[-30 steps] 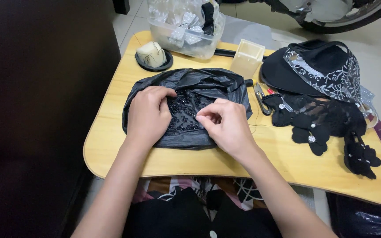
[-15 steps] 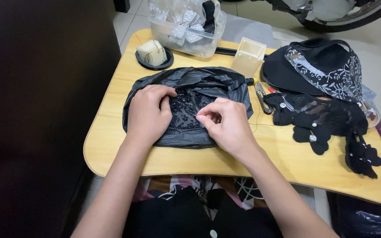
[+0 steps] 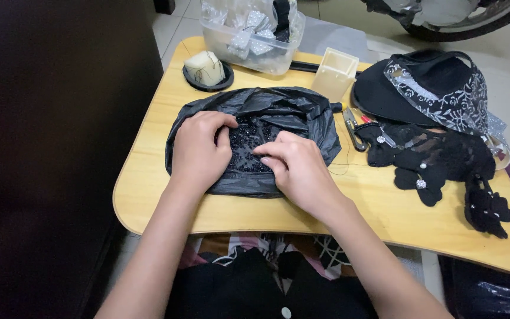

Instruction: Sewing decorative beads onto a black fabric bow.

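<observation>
A black plastic bag [image 3: 278, 109] lies spread open on a small wooden lap table [image 3: 379, 207], with a heap of tiny black beads [image 3: 246, 142] in its middle. My left hand [image 3: 199, 150] rests on the bag's left side, fingers curled at the edge of the beads. My right hand [image 3: 296, 168] lies on the bag just right of the beads, its fingertips pinched together low over them. Whether a bead or needle sits between the fingers is too small to tell.
At the table's back stand a dark dish with a pale lump [image 3: 206, 70], a clear plastic box of silvery pieces [image 3: 252, 38] and a small cream-coloured box [image 3: 334, 71]. Small snips [image 3: 352, 127] lie beside the bag. Black lace cloth and fabric flowers [image 3: 438, 159] cover the right side.
My right hand has shifted slightly left and down onto the beads. The left hand stays on the bag.
</observation>
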